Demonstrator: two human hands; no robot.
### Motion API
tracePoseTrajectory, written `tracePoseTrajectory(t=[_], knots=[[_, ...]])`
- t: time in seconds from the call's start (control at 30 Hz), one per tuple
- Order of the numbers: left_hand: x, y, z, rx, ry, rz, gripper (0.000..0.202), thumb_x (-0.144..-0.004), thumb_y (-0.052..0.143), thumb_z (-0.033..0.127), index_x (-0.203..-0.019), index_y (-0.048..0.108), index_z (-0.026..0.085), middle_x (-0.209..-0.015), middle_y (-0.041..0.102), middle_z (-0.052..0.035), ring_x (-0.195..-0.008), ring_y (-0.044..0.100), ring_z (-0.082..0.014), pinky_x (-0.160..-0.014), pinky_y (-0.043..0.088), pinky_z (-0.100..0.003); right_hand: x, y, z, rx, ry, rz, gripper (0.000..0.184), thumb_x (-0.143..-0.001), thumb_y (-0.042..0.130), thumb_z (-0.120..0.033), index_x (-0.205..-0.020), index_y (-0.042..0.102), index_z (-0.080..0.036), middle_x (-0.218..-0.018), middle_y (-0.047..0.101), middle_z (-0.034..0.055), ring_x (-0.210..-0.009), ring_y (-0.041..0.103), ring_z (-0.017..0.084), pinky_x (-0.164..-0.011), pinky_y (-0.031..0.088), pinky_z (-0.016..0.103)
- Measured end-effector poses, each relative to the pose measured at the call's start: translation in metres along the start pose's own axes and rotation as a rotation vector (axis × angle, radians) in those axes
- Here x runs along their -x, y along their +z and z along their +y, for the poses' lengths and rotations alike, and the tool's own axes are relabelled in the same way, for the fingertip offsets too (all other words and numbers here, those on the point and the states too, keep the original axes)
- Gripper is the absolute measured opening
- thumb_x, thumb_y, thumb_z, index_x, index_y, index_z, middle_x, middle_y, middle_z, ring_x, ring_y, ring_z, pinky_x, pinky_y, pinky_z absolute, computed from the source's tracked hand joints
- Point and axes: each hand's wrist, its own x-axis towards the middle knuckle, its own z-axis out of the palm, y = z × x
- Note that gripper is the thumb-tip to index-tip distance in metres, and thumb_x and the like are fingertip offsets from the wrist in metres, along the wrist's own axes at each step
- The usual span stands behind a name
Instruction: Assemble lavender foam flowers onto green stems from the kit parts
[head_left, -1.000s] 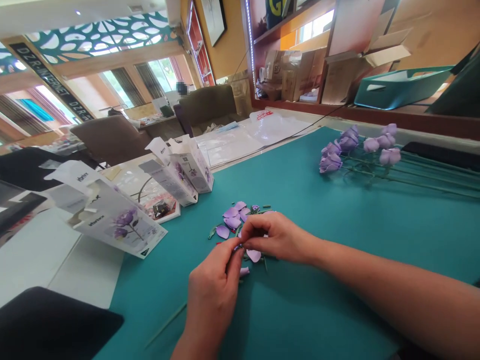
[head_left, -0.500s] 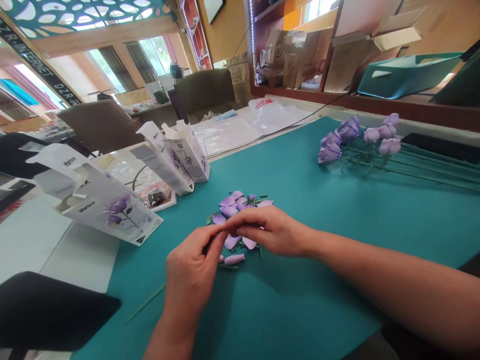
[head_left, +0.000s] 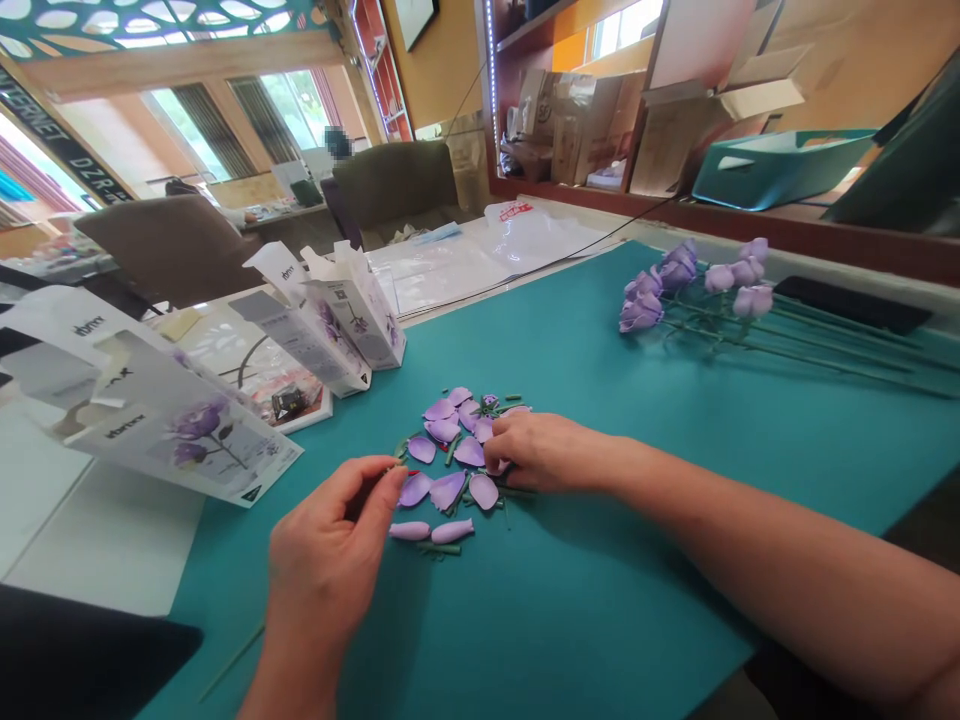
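Note:
My left hand (head_left: 337,540) is closed in a pinch at the left of a petal pile. It holds a thin green flower stem (head_left: 232,660) that runs out below the wrist towards the lower left; a small red tip shows at the fingertips. My right hand (head_left: 536,450) reaches into the right side of the pile, fingers bent together; what lies under them is hidden. Loose purple petals (head_left: 448,490) are spread between the hands, among short green pieces (head_left: 446,549). Two pale purple bud-shaped pieces (head_left: 452,531) lie in front.
White boxes with rose pictures (head_left: 202,440) stand open at the left. Finished-looking purple roses (head_left: 679,265) on long stems lie at the back right, beside a dark flat object (head_left: 851,303). A teal mat (head_left: 600,600) covers the table. A dark chair-like edge (head_left: 90,660) is at lower left.
My hands have moved apart. The right has left the left's fingertips and gone down to the petals; the left has shifted left with the stem, and the camera view has turned slightly.

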Motion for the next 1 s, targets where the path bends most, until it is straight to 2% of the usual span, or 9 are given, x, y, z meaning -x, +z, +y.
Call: tracePoseTrajectory(t=[0.23,0.3,0.43,0.53,0.63,0.8,1.0], knots=[[0.000,0.003,0.001,0.009,-0.041,0.001,0.021,-0.072,0.057,0.047,-0.071,0.068,0.029,-0.060,0.065,0.0066,-0.056,0.055,-0.0142,-0.056,0.041,-0.025,0.002,-0.006,0.010,0.130,0.149,-0.002,0.016,-0.084,0.049,-0.012,-0.088,0.064,-0.017,-0.091,0.064,0.0069,-0.082,0.057,0.017,-0.058,0.032,0.025],[0.000,0.003,0.001,0.021,-0.046,0.002,0.022,-0.071,0.058,0.048,-0.070,0.068,0.029,-0.060,0.065,0.0066,-0.058,0.056,-0.0143,-0.056,0.041,-0.025,0.002,-0.006,0.006,0.090,0.111,0.021,0.013,-0.083,0.054,-0.017,-0.092,0.063,-0.018,-0.093,0.063,0.0058,-0.082,0.057,0.017,-0.057,0.032,0.025],[0.000,0.005,-0.001,0.029,-0.027,0.001,0.022,-0.070,0.058,0.049,-0.070,0.068,0.029,-0.060,0.063,0.0067,-0.057,0.055,-0.0136,-0.057,0.042,-0.024,-0.003,0.005,-0.010,0.032,-0.088,0.026,0.031,-0.075,0.069,-0.031,-0.101,0.061,-0.019,-0.098,0.061,0.0057,-0.078,0.055,0.017,-0.055,0.030,0.024],[0.000,0.004,-0.001,0.017,-0.022,0.003,0.021,-0.071,0.058,0.048,-0.071,0.068,0.029,-0.058,0.062,0.0069,-0.056,0.053,-0.0131,-0.057,0.041,-0.024,-0.006,0.014,-0.016,0.090,-0.102,0.038,0.014,-0.084,0.057,-0.027,-0.091,0.064,-0.016,-0.092,0.061,0.0072,-0.071,0.053,0.015,-0.053,0.028,0.025],[0.000,0.003,0.000,0.009,-0.023,-0.005,0.021,-0.071,0.058,0.048,-0.071,0.068,0.029,-0.058,0.061,0.0072,-0.054,0.051,-0.0129,-0.057,0.040,-0.024,-0.008,0.013,-0.012,0.067,-0.053,0.128,0.019,-0.090,0.047,-0.023,-0.084,0.064,-0.015,-0.086,0.062,0.0066,-0.069,0.052,0.014,-0.056,0.029,0.026],[0.000,0.003,-0.001,0.013,-0.017,-0.013,0.020,-0.072,0.058,0.047,-0.072,0.068,0.030,-0.061,0.063,0.0070,-0.056,0.051,-0.0134,-0.059,0.040,-0.024,-0.005,-0.008,0.005,-0.085,0.104,0.199,0.017,-0.089,0.048,-0.023,-0.084,0.063,-0.015,-0.088,0.061,0.0043,-0.071,0.051,0.011,-0.061,0.032,0.022],[-0.001,0.003,-0.002,-0.005,-0.054,-0.021,0.021,-0.071,0.058,0.049,-0.071,0.067,0.030,-0.056,0.060,0.0067,-0.056,0.052,-0.0142,-0.057,0.039,-0.025,0.004,-0.025,0.027,-0.037,0.379,0.074,0.014,-0.083,0.053,-0.024,-0.087,0.066,-0.019,-0.082,0.066,0.0028,-0.071,0.055,0.014,-0.056,0.030,0.023]])
